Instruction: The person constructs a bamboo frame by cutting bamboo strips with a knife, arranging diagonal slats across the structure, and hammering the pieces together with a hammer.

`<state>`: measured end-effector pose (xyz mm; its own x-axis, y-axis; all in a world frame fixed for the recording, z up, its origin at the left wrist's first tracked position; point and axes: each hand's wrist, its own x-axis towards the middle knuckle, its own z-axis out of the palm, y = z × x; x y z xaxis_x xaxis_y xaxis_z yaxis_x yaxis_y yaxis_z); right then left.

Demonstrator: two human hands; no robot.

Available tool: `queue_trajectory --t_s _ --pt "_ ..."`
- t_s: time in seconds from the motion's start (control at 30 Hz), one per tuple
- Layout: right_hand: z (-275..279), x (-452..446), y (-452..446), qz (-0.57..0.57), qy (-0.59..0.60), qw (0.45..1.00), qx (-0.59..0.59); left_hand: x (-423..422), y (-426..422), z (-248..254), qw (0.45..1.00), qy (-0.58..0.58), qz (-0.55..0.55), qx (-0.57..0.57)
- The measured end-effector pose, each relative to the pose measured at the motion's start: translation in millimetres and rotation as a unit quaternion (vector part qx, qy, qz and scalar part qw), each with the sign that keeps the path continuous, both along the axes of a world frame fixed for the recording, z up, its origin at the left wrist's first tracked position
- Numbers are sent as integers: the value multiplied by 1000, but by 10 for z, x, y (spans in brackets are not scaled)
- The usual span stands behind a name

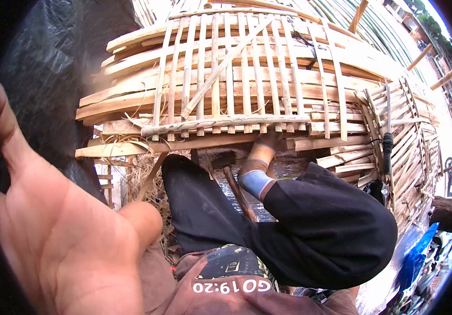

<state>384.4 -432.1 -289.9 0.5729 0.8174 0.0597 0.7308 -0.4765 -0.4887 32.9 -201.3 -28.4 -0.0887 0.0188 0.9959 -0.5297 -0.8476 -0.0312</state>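
Note:
My left hand (68,226) is raised close to the camera on the left, palm toward it. One digit stretches upward, and the rest is cut off by the dark edge of the view. Nothing is in the palm. My right hand is out of view. Ahead of my legs lies a slatted wooden frame (215,79) with narrow strips, a rounded crossbar (226,125) and one diagonal strip (226,65). Between my knees a hammer (235,191) leans with its head up, untouched by my visible hand.
Long split planks (116,100) are stacked beneath the frame. A blade tool with a black handle (387,152) hangs upright by a slatted structure (410,131) on the right. Shavings (152,173) lie by my leg; black sheeting (53,68) hangs left. My socked foot (260,170) rests near the planks.

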Motion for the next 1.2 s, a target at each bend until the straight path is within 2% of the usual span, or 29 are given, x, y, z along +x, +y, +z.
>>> queue_trajectory --t_s 1.2 --pt "29 -127 142 18 8 1000 2 -2 64 85 1000 -8 -10 25"
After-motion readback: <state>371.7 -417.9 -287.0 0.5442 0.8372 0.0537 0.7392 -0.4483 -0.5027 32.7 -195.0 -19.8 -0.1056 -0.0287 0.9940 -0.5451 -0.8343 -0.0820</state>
